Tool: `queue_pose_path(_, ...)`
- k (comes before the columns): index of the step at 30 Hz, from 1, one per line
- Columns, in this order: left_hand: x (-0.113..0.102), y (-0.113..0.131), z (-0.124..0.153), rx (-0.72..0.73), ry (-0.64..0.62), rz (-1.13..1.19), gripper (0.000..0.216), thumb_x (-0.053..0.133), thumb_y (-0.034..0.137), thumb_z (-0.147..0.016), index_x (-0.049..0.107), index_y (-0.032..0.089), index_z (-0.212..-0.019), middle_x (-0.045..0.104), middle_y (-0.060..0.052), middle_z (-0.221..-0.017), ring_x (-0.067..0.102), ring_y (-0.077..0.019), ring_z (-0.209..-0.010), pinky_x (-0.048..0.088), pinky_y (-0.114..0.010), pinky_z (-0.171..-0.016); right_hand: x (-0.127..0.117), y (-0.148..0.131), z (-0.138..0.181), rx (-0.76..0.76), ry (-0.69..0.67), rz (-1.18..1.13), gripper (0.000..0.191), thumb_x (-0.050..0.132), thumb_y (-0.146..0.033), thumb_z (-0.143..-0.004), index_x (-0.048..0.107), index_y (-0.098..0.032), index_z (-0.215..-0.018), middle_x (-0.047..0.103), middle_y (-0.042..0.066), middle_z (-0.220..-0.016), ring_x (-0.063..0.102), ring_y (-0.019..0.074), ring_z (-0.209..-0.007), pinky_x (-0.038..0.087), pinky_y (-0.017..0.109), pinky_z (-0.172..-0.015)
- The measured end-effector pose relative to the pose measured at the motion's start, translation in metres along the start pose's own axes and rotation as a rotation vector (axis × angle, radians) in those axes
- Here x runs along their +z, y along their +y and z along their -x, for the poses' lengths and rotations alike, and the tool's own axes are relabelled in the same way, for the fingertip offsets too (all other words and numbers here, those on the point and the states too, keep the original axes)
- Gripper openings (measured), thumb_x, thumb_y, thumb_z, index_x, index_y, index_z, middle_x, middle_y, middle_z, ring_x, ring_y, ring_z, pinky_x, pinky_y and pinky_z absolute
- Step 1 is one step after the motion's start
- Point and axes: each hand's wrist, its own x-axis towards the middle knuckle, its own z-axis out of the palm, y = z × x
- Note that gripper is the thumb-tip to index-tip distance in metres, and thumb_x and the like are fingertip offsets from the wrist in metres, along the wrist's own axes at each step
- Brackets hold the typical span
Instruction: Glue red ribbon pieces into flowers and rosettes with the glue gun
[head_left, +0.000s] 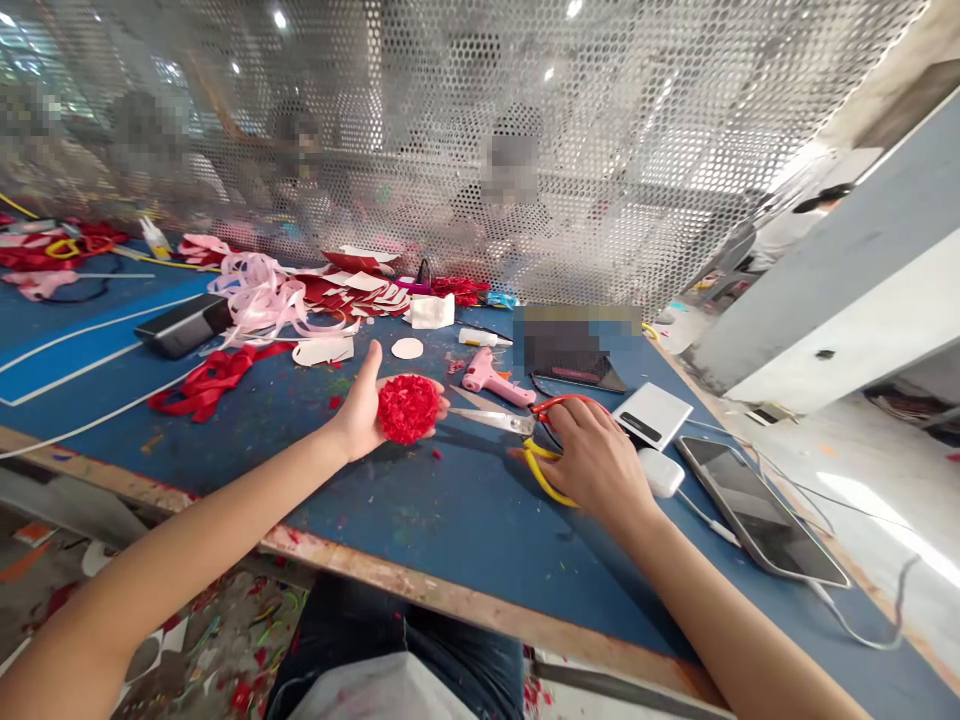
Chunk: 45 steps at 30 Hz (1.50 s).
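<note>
My left hand (365, 412) is palm up over the table, thumb stretched out, with a round red ruffled flower (409, 408) resting on the palm and fingers. The flower hides most of those fingers. My right hand (600, 455) is closed on a pair of scissors (517, 424) with red and yellow handles. Their metal blades are parted and point left, the tips close to the flower's right side. Just beyond the blades lies a pink glue gun (496, 379). A white paper disc (407, 348) is on the table behind the flower.
Pink ribbon (259, 290), red ribbon (206, 385) and a black box-like object (180, 325) lie to the left. Red and white scraps (356, 292) pile up behind. A power bank (654, 415), white charger (661, 472) and phone (761, 510) sit right. Perforated metal mesh (420, 130) stands at the back.
</note>
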Motion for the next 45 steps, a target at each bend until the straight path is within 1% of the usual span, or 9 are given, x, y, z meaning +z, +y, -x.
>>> queue_pose_path(6,0.003,0.004,-0.003,0.185,0.224,-0.019,0.077,0.016,0.062,-0.089,0.066,0.004,-0.1,0.07,-0.014,-0.067,0.068,-0.0241,-0.069,0.054,-0.034,-0.064,-0.002,0.002,0.003,0.022,0.159,0.045,0.025,0.053,-0.04,-0.079,0.059,-0.016,-0.074,0.056,0.005,-0.069,0.053,0.0179,-0.065,0.037,0.027,-0.056)
queue_pose_path(13,0.002,-0.006,0.004,-0.162,-0.07,0.046,0.087,0.012,0.073,-0.082,0.066,0.006,-0.098,0.071,-0.019,-0.078,0.069,-0.0289,-0.076,0.053,-0.04,-0.069,-0.003,-0.009,0.005,-0.093,0.265,-0.027,0.025,0.054,-0.04,-0.076,0.054,-0.018,-0.064,0.052,0.003,-0.063,0.052,0.0151,-0.063,0.037,0.025,-0.055)
queue_pose_path(20,0.003,-0.006,0.007,-0.26,-0.077,-0.042,0.083,0.018,0.077,-0.079,0.066,0.011,-0.095,0.071,-0.017,-0.077,0.069,-0.0296,-0.076,0.053,-0.039,-0.067,0.0,-0.008,0.008,-0.211,0.261,-0.078,0.024,0.053,-0.033,-0.079,0.052,-0.019,-0.06,0.05,0.001,-0.06,0.047,0.012,-0.058,0.036,0.023,-0.054)
queue_pose_path(26,-0.001,-0.002,0.009,-0.344,-0.222,-0.103,0.084,0.019,0.078,-0.077,0.066,0.011,-0.094,0.07,-0.017,-0.074,0.069,-0.0327,-0.074,0.053,-0.042,-0.061,-0.003,-0.008,0.008,-0.298,0.323,-0.033,0.029,0.049,-0.03,-0.083,0.05,-0.019,-0.056,0.048,0.0,-0.057,0.046,0.0114,-0.057,0.036,0.022,-0.054)
queue_pose_path(30,-0.003,-0.002,0.008,-0.386,-0.225,-0.126,0.083,0.02,0.078,-0.077,0.066,0.01,-0.095,0.07,-0.018,-0.073,0.069,-0.032,-0.07,0.053,-0.042,-0.06,-0.003,-0.006,0.01,-0.308,0.335,-0.014,0.03,0.049,-0.03,-0.083,0.051,-0.019,-0.055,0.048,0.0,-0.056,0.043,0.0108,-0.054,0.035,0.023,-0.052)
queue_pose_path(33,-0.003,-0.001,0.003,-0.286,-0.141,-0.14,0.081,0.02,0.074,-0.08,0.066,0.009,-0.097,0.07,-0.017,-0.072,0.069,-0.0301,-0.07,0.054,-0.039,-0.06,-0.003,-0.003,0.009,-0.26,0.319,-0.024,0.028,0.049,-0.03,-0.083,0.051,-0.019,-0.058,0.051,0.001,-0.058,0.045,0.0115,-0.055,0.035,0.023,-0.052)
queue_pose_path(36,-0.001,0.002,-0.003,-0.023,0.033,-0.122,0.077,0.016,0.065,-0.087,0.066,0.008,-0.099,0.07,-0.015,-0.072,0.069,-0.0273,-0.073,0.054,-0.036,-0.065,-0.006,-0.002,0.005,-0.179,0.234,-0.058,0.02,0.05,-0.031,-0.081,0.054,-0.019,-0.066,0.055,0.004,-0.067,0.051,0.0153,-0.065,0.039,0.025,-0.059)
queue_pose_path(39,0.001,0.005,-0.006,0.222,0.111,-0.064,0.071,0.014,0.056,-0.092,0.066,0.011,-0.105,0.072,-0.014,-0.08,0.069,-0.0268,-0.084,0.054,-0.035,-0.072,-0.009,-0.003,-0.001,-0.133,0.142,-0.016,0.018,0.051,-0.034,-0.079,0.057,-0.017,-0.079,0.058,0.009,-0.08,0.052,0.0218,-0.078,0.04,0.031,-0.07)
queue_pose_path(45,0.002,0.007,-0.002,0.292,0.075,0.027,0.075,0.014,0.062,-0.089,0.063,0.01,-0.111,0.072,-0.015,-0.085,0.068,-0.0287,-0.085,0.054,-0.039,-0.074,-0.009,0.001,-0.003,-0.238,0.185,0.167,0.006,0.054,-0.025,-0.08,0.058,-0.02,-0.078,0.06,0.007,-0.079,0.049,0.0213,-0.078,0.035,0.032,-0.07)
